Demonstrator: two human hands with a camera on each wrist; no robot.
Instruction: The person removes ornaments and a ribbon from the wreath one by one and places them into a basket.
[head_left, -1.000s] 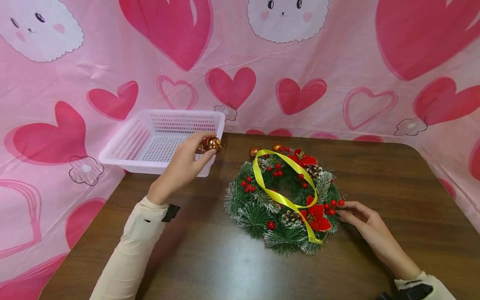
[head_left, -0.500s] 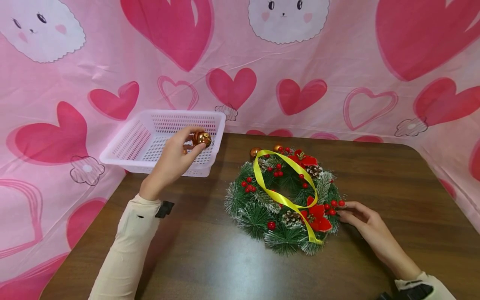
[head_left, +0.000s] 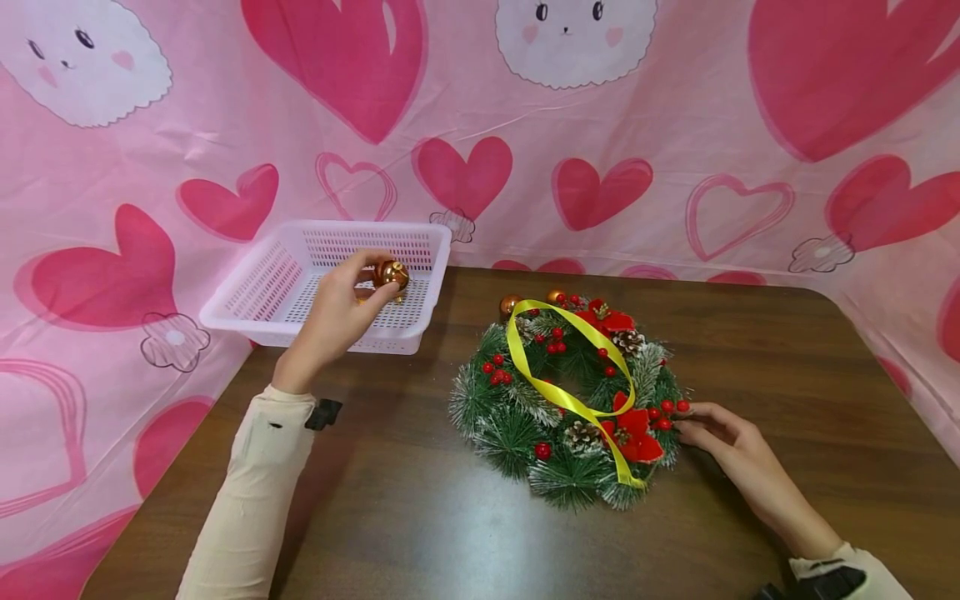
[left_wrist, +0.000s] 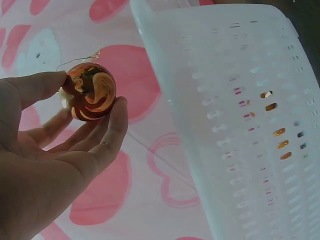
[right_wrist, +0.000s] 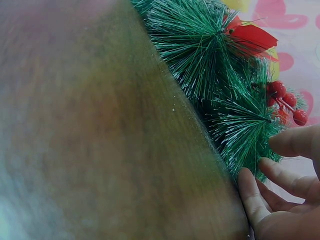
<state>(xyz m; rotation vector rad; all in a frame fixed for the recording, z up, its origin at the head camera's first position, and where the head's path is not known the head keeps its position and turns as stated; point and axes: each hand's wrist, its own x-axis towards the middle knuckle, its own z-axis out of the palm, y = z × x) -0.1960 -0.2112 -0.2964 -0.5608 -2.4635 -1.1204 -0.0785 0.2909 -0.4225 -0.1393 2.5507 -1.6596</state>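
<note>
In the head view my left hand [head_left: 335, 310] holds a shiny copper-coloured bauble [head_left: 393, 274] over the white slotted basket [head_left: 251, 336]. Thumb and fingertips pinch it from opposite sides, and its thin gold cord shows in the left wrist view. At the right edge of a green Christmas wreath [head_left: 510, 444] is my right hand [head_left: 750, 467], thumb and fingers on the needles close to red berries [head_left: 664, 414]. A yellow ribbon [head_left: 558, 395] lies looped over the wreath, among red flowers [head_left: 636, 434] and pine cones [head_left: 582, 436].
Copper baubles [head_left: 511, 305] sit at the wreath's back left edge. Orange-gold glints [left_wrist: 279, 132] show through the basket's slots. The brown wooden table [head_left: 420, 533] meets a pink heart-patterned cloth [head_left: 675, 108] at the back.
My left hand has moved left and slightly up with the bauble, from the basket's right rim to above its inside. My right hand and the wreath have stayed put.
</note>
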